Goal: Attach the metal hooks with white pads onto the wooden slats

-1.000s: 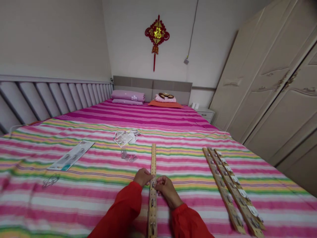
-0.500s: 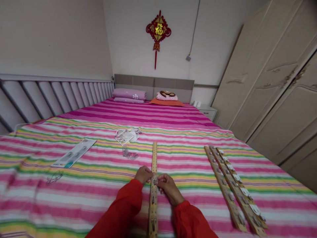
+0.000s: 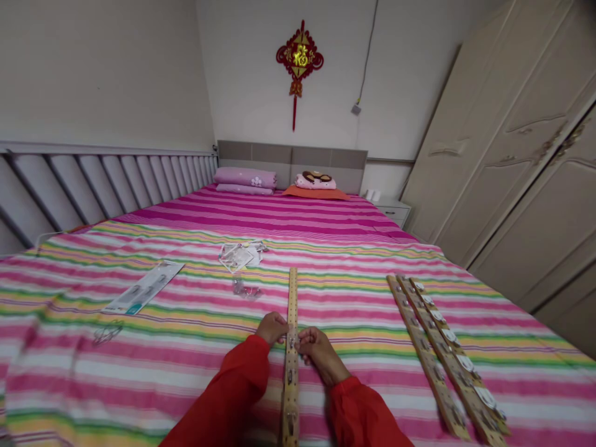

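Observation:
A long narrow wooden strip (image 3: 292, 298) with rows of small holes lies lengthwise in front of me on the striped bedcover. Several small metal hooks on clear backings sit along its near half. My left hand (image 3: 274, 328) pinches at the strip's left edge, thumb and forefinger at one clear-backed hook (image 3: 292, 342). From the right, my right hand (image 3: 321, 354) has its fingertips closed on the same hook's right side. Both hands touch the piece; the exact grip is too small to make out.
To the right lie several wooden strips (image 3: 426, 354) bearing hooks and white round pieces. A flat hook package (image 3: 144, 288) and a thin wire loop (image 3: 108, 332) lie left. Clear packets (image 3: 243, 254) and small clear pieces (image 3: 246, 290) lie beyond my left hand.
The view has shifted slightly, moving everything a little to the right. Both hands stay at the same hook on the strip.

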`<state>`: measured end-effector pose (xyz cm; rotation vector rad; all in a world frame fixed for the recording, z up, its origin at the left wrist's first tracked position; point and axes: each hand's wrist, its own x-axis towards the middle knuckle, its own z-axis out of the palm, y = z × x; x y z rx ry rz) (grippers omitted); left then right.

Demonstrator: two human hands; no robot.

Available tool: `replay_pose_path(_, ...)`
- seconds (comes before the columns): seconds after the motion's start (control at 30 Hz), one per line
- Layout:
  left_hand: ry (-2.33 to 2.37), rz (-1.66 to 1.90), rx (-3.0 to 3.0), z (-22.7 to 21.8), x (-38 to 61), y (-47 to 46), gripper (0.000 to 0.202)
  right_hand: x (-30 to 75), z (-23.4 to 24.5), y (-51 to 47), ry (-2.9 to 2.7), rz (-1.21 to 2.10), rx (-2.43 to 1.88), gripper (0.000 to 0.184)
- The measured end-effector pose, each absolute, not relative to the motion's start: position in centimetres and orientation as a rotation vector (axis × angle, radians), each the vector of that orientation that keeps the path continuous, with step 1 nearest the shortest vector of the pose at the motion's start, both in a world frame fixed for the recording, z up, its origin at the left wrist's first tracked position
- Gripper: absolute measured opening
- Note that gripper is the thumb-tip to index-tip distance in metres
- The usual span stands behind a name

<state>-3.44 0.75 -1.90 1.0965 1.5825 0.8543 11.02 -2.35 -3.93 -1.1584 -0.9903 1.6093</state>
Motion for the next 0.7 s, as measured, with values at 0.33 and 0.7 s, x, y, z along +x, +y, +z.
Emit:
replay_pose_path(0.33, 1.564, 0.921, 1.220, -0.3, -5.6, 0.7, 0.030, 11.1, -4.2, -2.2, -0.982, 1.642, -1.101, 0.020)
replay_pose_path(0.7, 2.061, 1.120, 1.615, 0.0, -10.4, 4.5, 0.013, 11.1, -4.4, -2.2, -0.934, 1.652, -1.010, 0.020)
